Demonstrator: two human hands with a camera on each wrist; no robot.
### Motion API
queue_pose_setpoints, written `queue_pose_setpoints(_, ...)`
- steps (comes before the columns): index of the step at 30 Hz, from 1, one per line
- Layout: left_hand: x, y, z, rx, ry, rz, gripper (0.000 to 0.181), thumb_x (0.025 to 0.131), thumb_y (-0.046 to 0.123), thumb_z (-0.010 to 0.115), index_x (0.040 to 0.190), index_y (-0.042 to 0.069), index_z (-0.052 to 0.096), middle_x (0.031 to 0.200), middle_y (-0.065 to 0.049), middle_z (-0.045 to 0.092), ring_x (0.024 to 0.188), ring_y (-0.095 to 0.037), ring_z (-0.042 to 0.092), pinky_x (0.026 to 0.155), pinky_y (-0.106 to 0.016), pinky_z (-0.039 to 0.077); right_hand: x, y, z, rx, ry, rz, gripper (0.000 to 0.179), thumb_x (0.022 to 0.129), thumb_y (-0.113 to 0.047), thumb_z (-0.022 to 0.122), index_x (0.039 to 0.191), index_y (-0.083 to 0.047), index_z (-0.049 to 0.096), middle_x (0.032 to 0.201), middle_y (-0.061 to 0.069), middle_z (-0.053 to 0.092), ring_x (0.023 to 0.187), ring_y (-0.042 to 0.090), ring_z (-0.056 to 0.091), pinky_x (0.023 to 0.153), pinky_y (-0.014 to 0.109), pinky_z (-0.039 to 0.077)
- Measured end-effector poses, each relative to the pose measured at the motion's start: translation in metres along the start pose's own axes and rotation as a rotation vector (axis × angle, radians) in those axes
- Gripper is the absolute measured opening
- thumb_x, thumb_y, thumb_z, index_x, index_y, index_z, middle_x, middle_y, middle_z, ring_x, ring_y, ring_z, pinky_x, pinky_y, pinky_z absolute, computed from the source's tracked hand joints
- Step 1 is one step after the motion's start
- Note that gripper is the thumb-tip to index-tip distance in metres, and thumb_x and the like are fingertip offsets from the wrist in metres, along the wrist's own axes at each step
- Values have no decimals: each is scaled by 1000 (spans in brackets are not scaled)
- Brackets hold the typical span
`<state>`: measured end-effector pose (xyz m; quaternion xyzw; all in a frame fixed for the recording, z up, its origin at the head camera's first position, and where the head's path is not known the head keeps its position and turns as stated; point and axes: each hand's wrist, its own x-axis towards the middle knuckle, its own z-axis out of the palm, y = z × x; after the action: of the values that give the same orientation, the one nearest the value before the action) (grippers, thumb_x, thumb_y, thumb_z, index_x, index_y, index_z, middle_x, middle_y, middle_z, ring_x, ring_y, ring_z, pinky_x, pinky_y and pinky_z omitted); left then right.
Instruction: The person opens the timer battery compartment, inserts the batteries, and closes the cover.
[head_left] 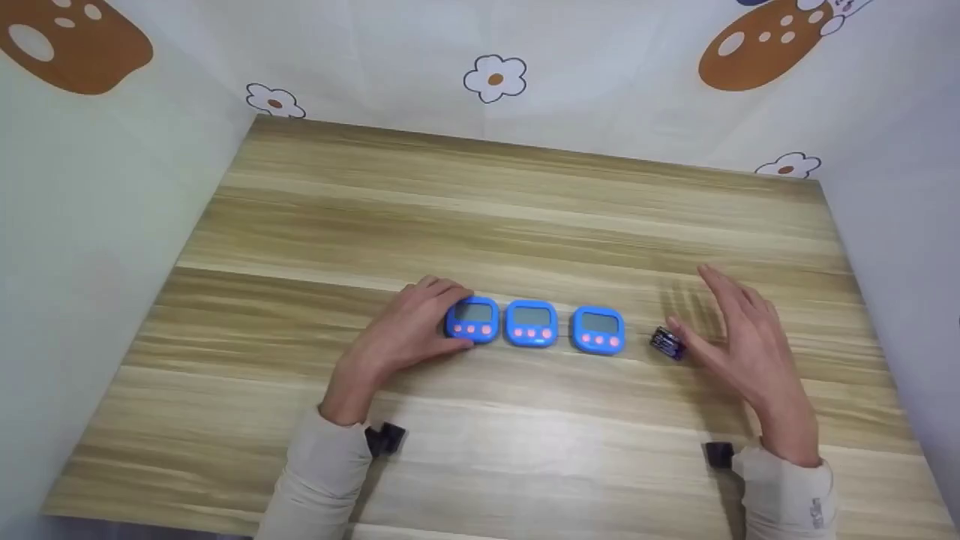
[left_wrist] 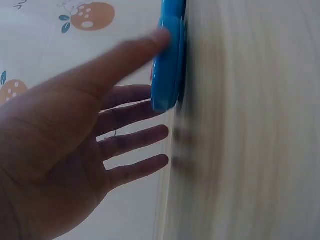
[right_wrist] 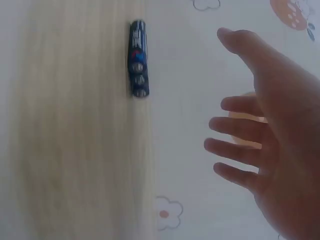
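Three blue digital timers with grey screens and pink buttons lie in a row: a left timer [head_left: 472, 320], a middle timer [head_left: 531, 323] and a right timer [head_left: 598, 330]. My left hand [head_left: 409, 326] pinches the left timer, its thumb at the near edge and fingertips at the far edge. In the left wrist view the thumb lies against that blue timer [left_wrist: 169, 65], and the lower two fingers extend clear of it. Dark batteries [head_left: 667, 343] lie together right of the row. Beside them my right hand [head_left: 750, 352] is held with fingers spread, nothing in it.
The wood-grain table [head_left: 487, 217] has a pale patterned wall sheet [head_left: 600, 90] behind it and pale walls on both sides. A small black device sits at each sleeve cuff, one at the left cuff [head_left: 386, 439] and one at the right cuff [head_left: 720, 454].
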<state>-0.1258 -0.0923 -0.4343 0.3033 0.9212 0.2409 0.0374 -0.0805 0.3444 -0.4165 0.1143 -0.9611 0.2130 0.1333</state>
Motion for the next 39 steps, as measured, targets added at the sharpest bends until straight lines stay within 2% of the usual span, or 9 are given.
queue_pose_setpoints(3, 0, 0, 2, -14, 35, 7, 62, 79, 41, 81, 127, 6, 62, 120, -5, 61, 111, -21, 53, 97, -38, 45, 2, -20, 12, 52, 52, -94, 72, 82, -32, 79, 144, -13, 48, 138, 12, 55, 123, 39, 48, 101, 58, 36)
queue_pose_setpoints(7, 1, 10, 1, -55, 161, 16, 60, 73, 40, 84, 121, 9, 64, 113, 0, 62, 105, -15, 54, 93, -33, 47, 3, -58, 27, 180, 50, -190, 65, 82, -26, 80, 140, -15, 54, 133, 1, 59, 120, 25, 51, 100, 48, 40)
queue_pose_setpoints(12, 9, 46, 7, -186, 256, 177, 62, 75, 43, 82, 125, 11, 62, 118, 4, 60, 110, -8, 52, 97, -25, 44, 2, -98, 43, 390, -99, -220, 66, 83, -32, 80, 142, -23, 51, 134, -9, 56, 122, 16, 50, 101, 40, 42)
queue_pose_setpoints(15, 14, 64, 13, -245, 259, 277, 63, 79, 42, 80, 128, 9, 60, 123, 1, 58, 114, -9, 50, 100, -24, 43, 2, -106, 49, 491, -145, -219, 68, 81, -29, 82, 141, -22, 52, 132, -8, 57, 120, 17, 53, 99, 43, 45)
queue_pose_setpoints(18, 16, 72, 17, -262, 268, 313, 62, 79, 39, 81, 127, 8, 60, 124, 0, 57, 114, -11, 50, 100, -25, 42, 2, -106, 49, 551, -146, -207, 66, 78, -21, 85, 137, -20, 56, 126, -8, 60, 115, 19, 56, 97, 47, 46)
queue_pose_setpoints(24, 19, 73, 22, -262, 260, 281, 62, 77, 41, 82, 126, 9, 62, 122, 1, 59, 111, -11, 50, 96, -26, 45, 5, -114, 36, 583, -156, -196, 63, 74, -9, 86, 131, -8, 60, 124, 2, 63, 116, 22, 56, 97, 50, 45)
queue_pose_setpoints(29, 21, 81, 30, -345, 215, 218, 67, 76, 42, 84, 131, 11, 59, 123, 2, 62, 108, -14, 51, 93, -29, 48, 5, -123, 27, 703, -66, -225, 61, 71, 0, 87, 126, 1, 61, 119, 11, 65, 107, 30, 59, 94, 44, 46)
queue_pose_setpoints(34, 25, 93, 42, -606, 127, 175, 68, 80, 31, 82, 137, 15, 48, 131, 4, 56, 118, -12, 52, 99, -31, 45, 3, -131, 26, 713, 5, -355, 60, 67, 5, 87, 122, 2, 63, 122, 15, 64, 110, 31, 56, 97, 35, 44)
queue_pose_setpoints(39, 29, 95, 50, -900, 103, 146, 67, 78, 19, 84, 133, 16, 46, 132, 2, 53, 123, -14, 50, 102, -32, 44, 2, -129, 25, 648, -47, -413, 57, 71, 6, 83, 124, -1, 64, 131, 15, 60, 121, 33, 50, 106, 34, 38)
